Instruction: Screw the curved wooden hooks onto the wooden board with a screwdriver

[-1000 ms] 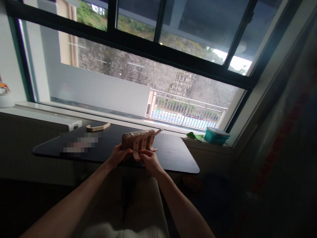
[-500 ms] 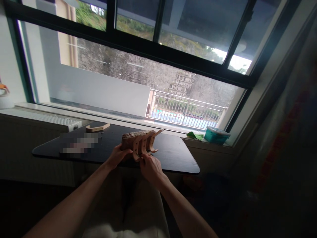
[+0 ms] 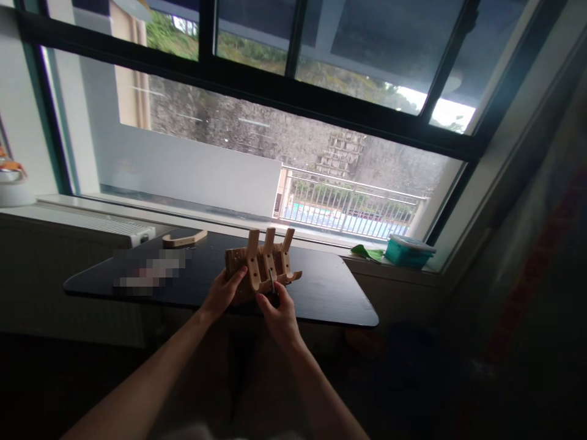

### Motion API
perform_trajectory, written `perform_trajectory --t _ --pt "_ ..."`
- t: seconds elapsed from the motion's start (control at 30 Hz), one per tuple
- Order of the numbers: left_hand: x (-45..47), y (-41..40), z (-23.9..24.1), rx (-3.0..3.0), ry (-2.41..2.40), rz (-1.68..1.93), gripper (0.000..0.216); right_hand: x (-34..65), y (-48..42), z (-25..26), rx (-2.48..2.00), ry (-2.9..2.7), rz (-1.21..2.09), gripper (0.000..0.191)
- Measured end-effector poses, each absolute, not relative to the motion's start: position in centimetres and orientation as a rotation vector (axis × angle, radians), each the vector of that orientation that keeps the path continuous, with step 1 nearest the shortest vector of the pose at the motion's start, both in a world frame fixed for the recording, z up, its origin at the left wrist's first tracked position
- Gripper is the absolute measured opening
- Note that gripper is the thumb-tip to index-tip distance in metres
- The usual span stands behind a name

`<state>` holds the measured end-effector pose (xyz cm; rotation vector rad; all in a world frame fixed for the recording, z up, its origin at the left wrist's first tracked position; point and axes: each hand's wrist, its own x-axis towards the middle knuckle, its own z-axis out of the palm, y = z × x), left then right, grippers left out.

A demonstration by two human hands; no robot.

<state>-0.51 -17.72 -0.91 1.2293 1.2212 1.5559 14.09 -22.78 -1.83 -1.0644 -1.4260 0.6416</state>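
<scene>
A wooden hook rack [image 3: 235,260] is tilted up over the table's near edge. Three pale wooden hooks [image 3: 254,263] stand side by side on its board, with dark screw holes showing on them. My left hand [image 3: 222,294] grips the board's left end, its thumb on the front face. In my right hand [image 3: 283,315] is a screwdriver [image 3: 271,278], with a thin metal shaft and a dark handle mostly covered by the fingers. Its shaft points up at the middle hook; whether the tip touches a screw I cannot tell.
A loose wooden hook [image 3: 186,239] lies at the back left of the black table [image 3: 328,293]. Left of centre, part of the tabletop is blurred out. On the windowsill to the right sit a teal box [image 3: 409,252] and a green leaf-shaped item [image 3: 367,252]. A radiator [image 3: 82,223] stands left.
The hook rack has turned so its hooks face me more squarely, their straight ends upright. My right hand has shifted, and the screwdriver's shaft now shows.
</scene>
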Motion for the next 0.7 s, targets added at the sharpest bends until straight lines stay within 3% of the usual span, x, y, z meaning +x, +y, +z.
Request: perform_trajectory --t 0.2,0.7 --pt "-0.4 -18.0 -0.8 1.268 1.232 1.542 0.04 13.5 -22.8 -1.5 -1.111 -1.432 0.549 0.02" --pt "-0.5 -18.1 -0.7 1.344 1.276 1.571 0.042 13.1 -22.9 -1.6 -1.262 -1.539 0.379 0.022"
